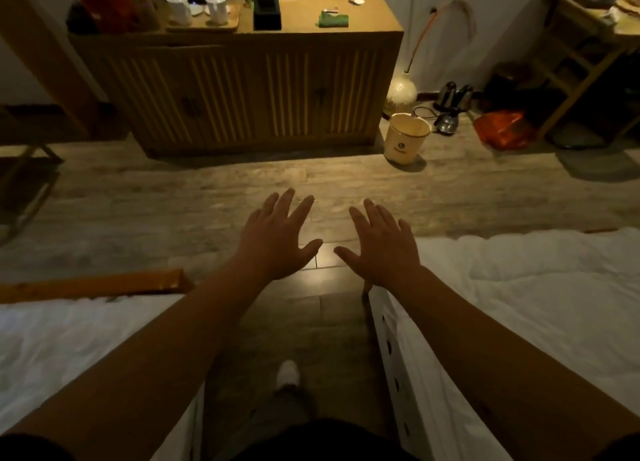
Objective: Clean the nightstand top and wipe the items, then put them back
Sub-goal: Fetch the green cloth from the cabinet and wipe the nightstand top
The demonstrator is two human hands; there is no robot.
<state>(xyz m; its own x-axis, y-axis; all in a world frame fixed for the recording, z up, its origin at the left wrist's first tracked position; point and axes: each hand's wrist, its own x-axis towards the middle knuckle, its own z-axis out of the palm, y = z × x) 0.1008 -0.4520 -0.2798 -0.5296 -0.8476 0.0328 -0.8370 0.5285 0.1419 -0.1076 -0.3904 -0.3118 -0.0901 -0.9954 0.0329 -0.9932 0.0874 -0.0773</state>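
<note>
both hands empty, left hand (277, 239) and right hand (384, 246) spread flat. green cloth (333, 19) lies straight ahead on the cabinet tabletop (374, 14), well apart, marginally nearer right.

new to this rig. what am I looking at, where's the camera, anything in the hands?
There is no machine here: one wide-angle camera worn on a person's head looks forward and down. The bare left hand and bare right hand are stretched out, fingers spread, holding nothing. The person stands between two white-sheeted beds. Ahead is a wooden slatted cabinet; on top sit two white lidded ceramic cups on a wooden tray, a black box and a folded green cloth. A cream waste bin stands on the floor.
</note>
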